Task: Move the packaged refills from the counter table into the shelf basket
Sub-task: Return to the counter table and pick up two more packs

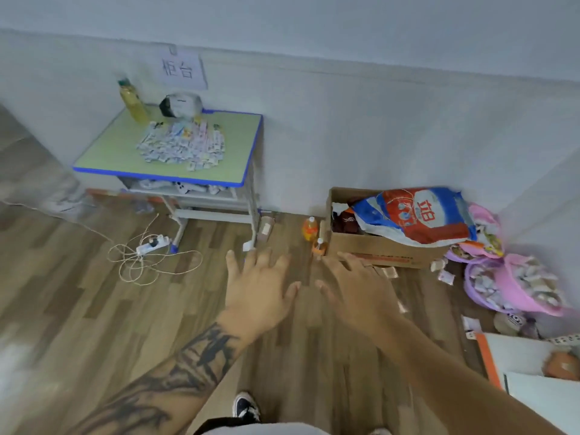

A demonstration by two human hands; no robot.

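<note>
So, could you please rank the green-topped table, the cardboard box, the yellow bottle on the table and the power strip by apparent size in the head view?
1. green-topped table
2. cardboard box
3. yellow bottle
4. power strip

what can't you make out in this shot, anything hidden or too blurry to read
Head view, the only one:
- Packaged refills on the counter table: too small and blurred to count or read.
- Shelf basket: not identifiable in this view.
- Under-table shelf: contents shadowed by the tabletop.
- Cardboard box: contents covered by a printed bag.
- Left hand and right hand: motion-blurred, open, holding nothing.
</note>
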